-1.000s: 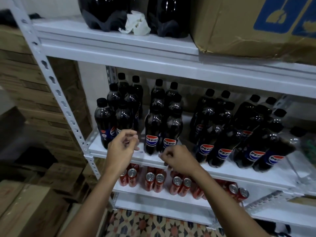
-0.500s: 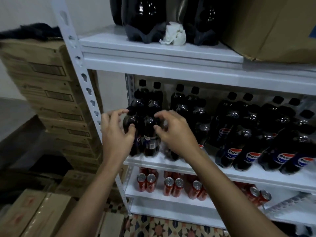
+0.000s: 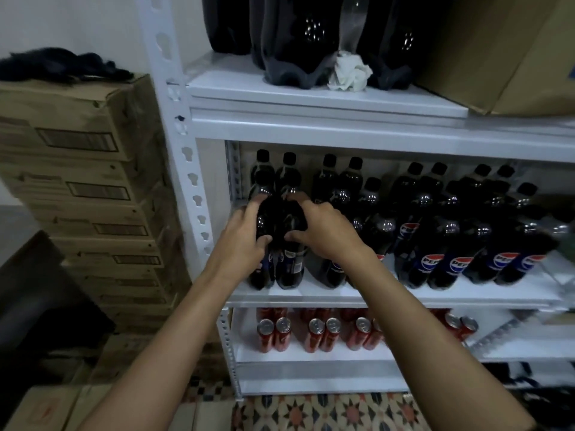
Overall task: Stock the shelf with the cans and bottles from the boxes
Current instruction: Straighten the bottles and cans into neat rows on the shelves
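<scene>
Two dark cola bottles [image 3: 280, 241] are standing at the near left end of the middle shelf [image 3: 404, 298], touching each other. The left hand [image 3: 245, 244] is wrapping its fingers around the left bottle's shoulder, and the right hand [image 3: 323, 231] is clasping the right one likewise. Full bottles are probably handling heavy and smooth (maybe slippery), so gripping at the shoulder looks sensible. Red cans [image 3: 323, 334] are sitting on the shelf below.

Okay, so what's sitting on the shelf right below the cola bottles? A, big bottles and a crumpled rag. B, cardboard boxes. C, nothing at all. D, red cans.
D: rows of red cans stand upright on the shelf directly under the cola bottles that the left hand and right hand are gripping.
</scene>
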